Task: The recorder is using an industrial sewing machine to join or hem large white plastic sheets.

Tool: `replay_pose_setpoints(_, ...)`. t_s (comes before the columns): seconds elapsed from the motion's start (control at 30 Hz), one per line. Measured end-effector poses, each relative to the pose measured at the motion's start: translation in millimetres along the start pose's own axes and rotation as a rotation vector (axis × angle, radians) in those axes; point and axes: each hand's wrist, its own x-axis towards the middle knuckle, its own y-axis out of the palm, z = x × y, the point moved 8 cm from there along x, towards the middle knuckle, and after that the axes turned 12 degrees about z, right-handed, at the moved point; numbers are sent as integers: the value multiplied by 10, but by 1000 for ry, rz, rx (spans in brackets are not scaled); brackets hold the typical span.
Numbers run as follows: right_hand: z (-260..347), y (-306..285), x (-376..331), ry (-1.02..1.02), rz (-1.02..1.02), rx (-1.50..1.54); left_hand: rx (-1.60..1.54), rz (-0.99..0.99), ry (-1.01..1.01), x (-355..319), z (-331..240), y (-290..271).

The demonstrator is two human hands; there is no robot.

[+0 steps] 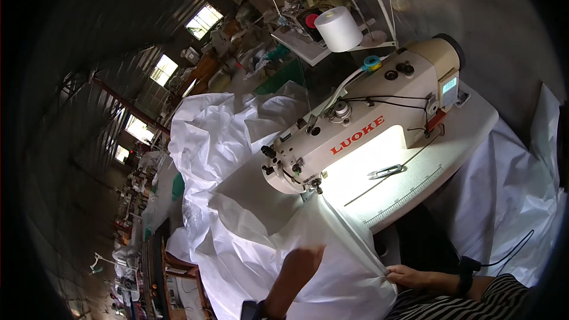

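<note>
While pinching the right edge of the white cloth (349, 255) between the fingers (392, 271) of the right hand (409, 277), rests the left hand (303, 262) on the same cloth, farther left. Cannot tell the state of the left fingers, hidden from view against the cloth. Wears a dark band on each wrist and a striped sleeve (507, 293) on the right arm.

Faces a pale sewing machine (367, 118) on a light bench (471, 121). Has the cloth gathered at the needle end of the machine, draped from there toward the near side, and heaped in loose folds around the left and far left of the bench. Has small snips (386, 171) on the brightly lit bench under the machine's arm, well apart from both hands, and measuring marks (409, 195) along the near edge. Beyond the machine, has a white cone of thread (338, 29); to the right, more white fabric (504, 195); to the far left, bright windows (204, 22).
</note>
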Motion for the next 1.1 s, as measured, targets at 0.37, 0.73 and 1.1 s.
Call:
replay_pose_setpoints(0.37,854,-661,0,8,-545,-676,-56,-523,-92,862,14,287)
replay_pose_setpoints(0.73,1403,-248,238,-363,-565,-544,-35,-485,-71,877,1,275)
replay_pose_setpoints(1.1,1606,215,269,-232,-691,-1722,-214,-562,-67,847,186,173)
